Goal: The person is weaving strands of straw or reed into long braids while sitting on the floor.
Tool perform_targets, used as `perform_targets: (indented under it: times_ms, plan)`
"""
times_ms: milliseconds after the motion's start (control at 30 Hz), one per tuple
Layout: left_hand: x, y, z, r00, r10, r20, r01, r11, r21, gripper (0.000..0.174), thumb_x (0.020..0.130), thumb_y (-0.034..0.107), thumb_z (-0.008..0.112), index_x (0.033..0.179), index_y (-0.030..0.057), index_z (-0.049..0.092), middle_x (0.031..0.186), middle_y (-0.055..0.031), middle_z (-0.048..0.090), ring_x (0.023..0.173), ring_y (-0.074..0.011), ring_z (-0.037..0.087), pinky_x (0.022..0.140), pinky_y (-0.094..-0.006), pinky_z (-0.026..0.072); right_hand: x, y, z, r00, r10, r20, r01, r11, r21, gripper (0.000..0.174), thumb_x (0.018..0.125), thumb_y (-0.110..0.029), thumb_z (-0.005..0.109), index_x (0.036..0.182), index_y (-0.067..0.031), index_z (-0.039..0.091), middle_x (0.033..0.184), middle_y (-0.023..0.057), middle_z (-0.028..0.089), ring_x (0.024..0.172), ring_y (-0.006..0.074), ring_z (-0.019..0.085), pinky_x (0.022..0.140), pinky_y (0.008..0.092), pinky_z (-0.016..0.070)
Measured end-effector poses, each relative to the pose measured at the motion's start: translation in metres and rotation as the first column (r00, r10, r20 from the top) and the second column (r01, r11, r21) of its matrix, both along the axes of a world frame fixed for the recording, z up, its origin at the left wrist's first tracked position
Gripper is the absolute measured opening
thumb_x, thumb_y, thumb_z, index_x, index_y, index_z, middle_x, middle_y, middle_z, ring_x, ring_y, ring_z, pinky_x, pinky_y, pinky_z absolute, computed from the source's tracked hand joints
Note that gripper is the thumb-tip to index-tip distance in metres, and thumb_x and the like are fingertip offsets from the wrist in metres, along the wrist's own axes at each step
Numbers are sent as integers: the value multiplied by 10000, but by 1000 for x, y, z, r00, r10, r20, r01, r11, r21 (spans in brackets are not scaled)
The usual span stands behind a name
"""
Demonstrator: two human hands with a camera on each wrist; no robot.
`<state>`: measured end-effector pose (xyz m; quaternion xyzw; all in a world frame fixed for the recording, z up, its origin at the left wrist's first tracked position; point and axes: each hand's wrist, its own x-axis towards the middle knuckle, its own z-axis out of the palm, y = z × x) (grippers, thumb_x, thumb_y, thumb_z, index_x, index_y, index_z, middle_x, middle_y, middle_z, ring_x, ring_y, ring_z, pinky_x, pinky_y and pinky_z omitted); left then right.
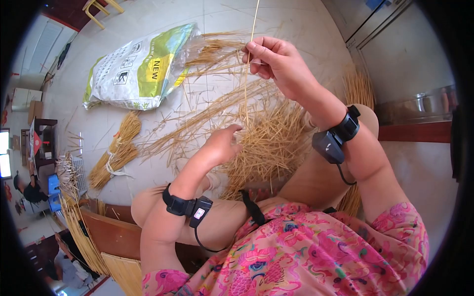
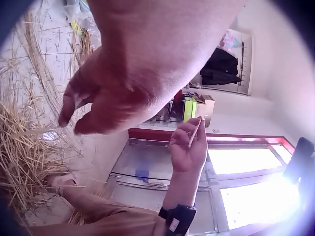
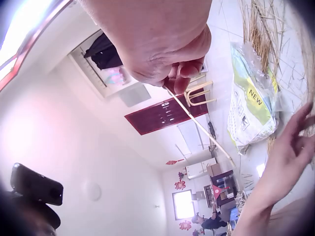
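My right hand (image 1: 276, 59) is raised over the floor and pinches a single long wheat straw (image 1: 246, 93) between thumb and fingertips. One end of the straw rises past the top of the head view; the other hangs down toward the pile. In the right wrist view the straw (image 3: 202, 129) slants away from the fingers. Lower down, my left hand (image 1: 222, 146) hovers beside the pile of loose straw (image 1: 271, 148), fingers loosely bent and apart. Its fingertips are near the straw's lower end, with nothing seen between them in the left wrist view.
A green and white sack (image 1: 133, 69) lies on the tiled floor with straw coming from its mouth. Tied straw bundles (image 1: 116, 150) lie left of the pile. A metal cabinet (image 1: 405, 54) stands at the right, with more straw (image 1: 359, 89) beside it. Another person (image 1: 34, 190) is far left.
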<state>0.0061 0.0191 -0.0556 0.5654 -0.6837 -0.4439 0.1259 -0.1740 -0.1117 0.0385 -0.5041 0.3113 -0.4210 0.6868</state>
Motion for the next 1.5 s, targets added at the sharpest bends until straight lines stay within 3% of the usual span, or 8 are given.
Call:
perform_targets:
  times_ms: [100,200,300,700,1100,1300,1400,1500]
  plan:
    - [0,-19,26,974,152,-168,-163,985,-53,304,867,130,534,1110,-51,558,914,-164,642,702,-121,602,607,-270,465,2,5,3,1000,25,-18,-25,999,21,168,909,-205,549,892,-46,602,790,20,632,625,64,541,492,178,370]
    - [8,-29,55,572,413,-709,-176,906,385,255,908,157,513,1058,-36,585,914,-134,646,716,-61,571,569,-211,433,3,7,1,999,24,-30,-23,999,45,169,911,-206,546,901,-45,600,796,20,635,633,63,538,498,177,368]
    - [14,-28,65,503,419,-756,-36,884,467,230,913,176,532,1015,-20,597,873,-104,649,630,-31,540,519,-154,404,5,7,0,999,15,-38,-14,999,50,169,911,-206,547,909,-45,598,800,22,636,637,63,535,502,178,369]
    - [-7,-19,73,652,380,-656,-148,913,380,209,926,197,508,965,-7,530,814,-146,649,647,-128,649,510,-190,491,5,3,-5,991,-50,-123,46,998,-34,167,915,-220,546,881,-63,592,793,3,624,602,31,506,482,164,357]
    - [-4,-18,64,607,358,-710,-150,928,341,204,957,182,428,935,-1,513,735,-140,627,428,-65,496,374,-154,323,6,6,-1,991,-73,-115,69,997,-41,146,910,-182,540,845,-61,590,780,1,634,615,46,549,484,173,369]
    - [-6,-18,57,898,283,-336,-113,887,447,200,920,168,475,890,-13,556,756,-146,639,432,-69,501,382,-187,337,4,1,0,989,-144,30,145,987,-74,161,918,-183,530,908,-35,592,803,27,637,632,52,551,485,164,383]
    - [0,-13,45,993,15,-114,23,945,325,242,913,184,494,917,-37,590,816,-148,646,517,-61,535,440,-203,372,-1,-3,2,993,-85,87,89,995,-41,177,924,-181,520,950,-22,592,819,38,635,634,53,548,486,163,388]
    - [3,-15,23,990,73,-120,-95,977,-189,264,912,177,505,984,-62,593,871,-125,640,579,-50,511,501,-198,384,-1,-2,1,994,-44,100,44,999,0,186,929,-177,508,970,-14,589,830,39,631,634,55,547,491,165,392]
